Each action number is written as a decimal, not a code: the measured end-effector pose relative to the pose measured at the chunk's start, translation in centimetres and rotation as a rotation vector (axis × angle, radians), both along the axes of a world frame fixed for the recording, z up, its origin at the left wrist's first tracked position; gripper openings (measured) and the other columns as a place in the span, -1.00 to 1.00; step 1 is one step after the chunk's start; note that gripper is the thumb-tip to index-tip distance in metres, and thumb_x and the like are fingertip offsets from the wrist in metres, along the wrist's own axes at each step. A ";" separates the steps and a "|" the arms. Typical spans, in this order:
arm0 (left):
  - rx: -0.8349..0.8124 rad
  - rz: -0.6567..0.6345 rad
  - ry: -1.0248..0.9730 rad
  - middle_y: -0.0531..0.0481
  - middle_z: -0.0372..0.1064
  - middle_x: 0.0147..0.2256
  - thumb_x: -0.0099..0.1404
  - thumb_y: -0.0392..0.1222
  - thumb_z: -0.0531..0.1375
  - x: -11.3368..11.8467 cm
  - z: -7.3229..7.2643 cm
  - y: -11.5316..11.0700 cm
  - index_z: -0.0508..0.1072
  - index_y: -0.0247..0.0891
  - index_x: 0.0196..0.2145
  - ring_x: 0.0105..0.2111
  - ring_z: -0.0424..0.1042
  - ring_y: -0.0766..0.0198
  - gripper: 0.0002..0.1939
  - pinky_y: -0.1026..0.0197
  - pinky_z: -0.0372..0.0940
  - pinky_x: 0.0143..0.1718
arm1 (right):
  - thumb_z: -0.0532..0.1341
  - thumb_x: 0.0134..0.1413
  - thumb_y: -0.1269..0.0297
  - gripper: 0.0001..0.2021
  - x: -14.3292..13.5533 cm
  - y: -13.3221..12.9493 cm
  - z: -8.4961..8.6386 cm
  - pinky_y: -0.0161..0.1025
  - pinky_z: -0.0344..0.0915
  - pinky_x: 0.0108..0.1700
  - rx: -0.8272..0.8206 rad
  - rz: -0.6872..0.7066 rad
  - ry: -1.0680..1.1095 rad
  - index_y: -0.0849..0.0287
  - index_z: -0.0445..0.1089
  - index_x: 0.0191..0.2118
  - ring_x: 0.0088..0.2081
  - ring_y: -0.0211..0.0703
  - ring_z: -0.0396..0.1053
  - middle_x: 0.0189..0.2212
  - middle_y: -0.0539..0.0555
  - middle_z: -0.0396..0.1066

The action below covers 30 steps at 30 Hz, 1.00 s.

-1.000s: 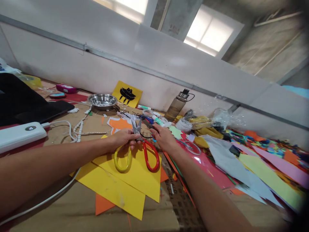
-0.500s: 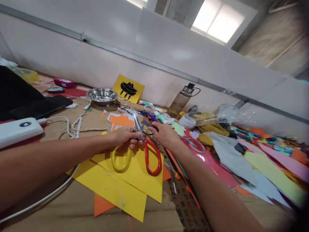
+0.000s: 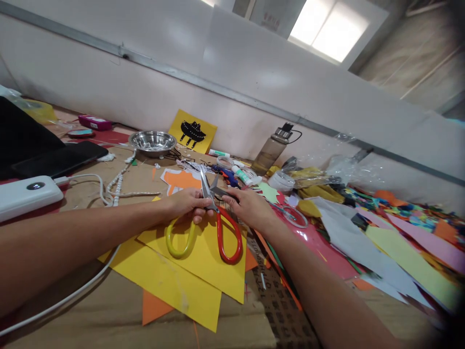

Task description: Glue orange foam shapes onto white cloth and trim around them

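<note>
Large scissors (image 3: 213, 206) with one yellow and one red handle stand with their handles apart, pointing away from me over the yellow sheets. My left hand (image 3: 191, 202) is closed around them near the pivot, thumb on the bright blade. My right hand (image 3: 249, 206) is closed on a narrow dark grey piece (image 3: 229, 195), whose far end meets or overlaps the scissors' second blade; its kind I cannot make out. Beneath the hands lie yellow paper sheets (image 3: 189, 291), with orange paper (image 3: 154, 308) under them. An orange cutout (image 3: 183, 179) lies just beyond my left hand.
A steel bowl (image 3: 152, 144), a yellow card (image 3: 179, 126) with a black figure, glue sticks (image 3: 241, 175) and a bottle (image 3: 272, 150) stand along the back. A white power bank (image 3: 29, 196) with a cable is at left. Paper scraps (image 3: 392, 242) crowd the right.
The grey piece and my right fingers have shifted slightly at the scissors' blades. My left hand keeps its hold, and the view has moved a little.
</note>
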<state>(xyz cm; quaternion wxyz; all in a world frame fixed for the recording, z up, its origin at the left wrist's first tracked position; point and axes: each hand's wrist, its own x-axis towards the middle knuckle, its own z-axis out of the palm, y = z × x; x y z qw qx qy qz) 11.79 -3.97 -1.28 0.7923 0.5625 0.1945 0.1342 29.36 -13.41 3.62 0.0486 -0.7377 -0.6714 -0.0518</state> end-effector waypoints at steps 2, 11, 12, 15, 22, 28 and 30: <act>0.014 -0.007 0.017 0.01 0.34 -0.53 0.17 -0.08 0.31 -0.1 -0.3 0.2 0.44 -0.39 -0.35 -0.69 0.10 0.51 -0.72 0.38 0.06 -0.67 | -0.06 0.29 0.01 -0.61 0.0 0.1 0.0 -0.17 0.26 -0.29 0.024 -0.053 -0.012 -0.05 0.43 -0.02 -0.19 0.08 0.50 -0.19 0.11 0.56; 0.027 -0.003 0.035 0.02 0.33 -0.57 0.13 -0.06 0.33 -0.1 -0.4 0.3 0.44 -0.39 -0.34 -0.69 0.15 0.49 -0.69 0.39 0.03 -0.69 | -0.03 0.28 0.02 -0.63 0.2 -0.1 0.2 -0.18 0.26 -0.26 -0.020 -0.010 0.003 -0.08 0.43 0.00 -0.16 0.06 0.49 -0.16 0.09 0.55; 0.030 -0.001 0.033 0.02 0.33 -0.57 0.13 -0.06 0.33 -0.1 -0.4 0.3 0.44 -0.39 -0.34 -0.69 0.14 0.49 -0.70 0.39 0.03 -0.69 | -0.03 0.28 0.02 -0.63 0.2 0.0 0.3 -0.18 0.26 -0.26 -0.016 -0.026 0.005 -0.08 0.43 0.00 -0.17 0.05 0.49 -0.16 0.09 0.55; 0.044 -0.002 0.038 0.02 0.33 -0.57 0.14 -0.05 0.32 -0.1 -0.5 0.3 0.45 -0.39 -0.35 -0.70 0.12 0.49 -0.69 0.38 0.04 -0.69 | -0.05 0.29 0.02 -0.61 0.2 0.2 0.3 -0.18 0.25 -0.26 0.015 -0.097 -0.001 -0.02 0.43 -0.01 -0.15 0.06 0.48 -0.15 0.12 0.55; 0.068 -0.011 0.046 0.05 0.28 -0.62 0.16 -0.02 0.31 -0.2 -0.7 0.4 0.45 -0.39 -0.37 -0.71 0.09 0.49 -0.68 0.38 0.02 -0.70 | -0.04 0.29 0.03 -0.63 -0.2 -0.4 0.1 -0.20 0.24 -0.29 -0.022 0.004 -0.023 -0.05 0.43 0.00 -0.18 0.04 0.49 -0.18 0.10 0.55; 0.085 -0.024 0.038 0.05 0.28 -0.62 0.16 -0.01 0.30 -0.1 -0.8 0.4 0.45 -0.39 -0.36 -0.71 0.10 0.48 -0.67 0.38 0.03 -0.70 | -0.08 0.30 0.01 -0.58 0.1 0.6 0.5 -0.17 0.26 -0.27 0.022 -0.161 -0.020 0.02 0.41 0.02 -0.17 0.08 0.48 -0.16 0.18 0.54; 0.088 -0.029 0.043 0.05 0.28 -0.62 0.15 -0.01 0.31 -0.1 -0.7 0.5 0.45 -0.40 -0.37 -0.70 0.11 0.48 -0.67 0.38 0.04 -0.69 | -0.08 0.30 0.02 -0.58 0.0 0.7 0.4 -0.17 0.26 -0.27 0.025 -0.179 -0.026 0.02 0.41 0.03 -0.17 0.08 0.49 -0.16 0.19 0.53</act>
